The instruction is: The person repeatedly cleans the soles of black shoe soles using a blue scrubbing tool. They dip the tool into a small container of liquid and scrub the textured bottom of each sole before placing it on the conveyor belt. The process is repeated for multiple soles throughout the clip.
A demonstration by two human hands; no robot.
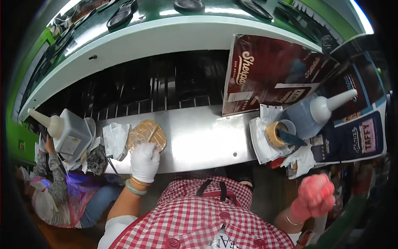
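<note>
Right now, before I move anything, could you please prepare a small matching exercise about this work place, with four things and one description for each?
Column one
1. left hand
2. right hand
3. round amber item
4. black sole-shaped pieces

Column two
A. on the metal work surface, just right of a crumpled white sheet
B. on the far green surface, at the top of the picture
C. in a white glove, at the near edge of something round
D. looks reddish, toward the picture's lower right

Right pairs: 1-C, 2-D, 3-A, 4-B
</note>
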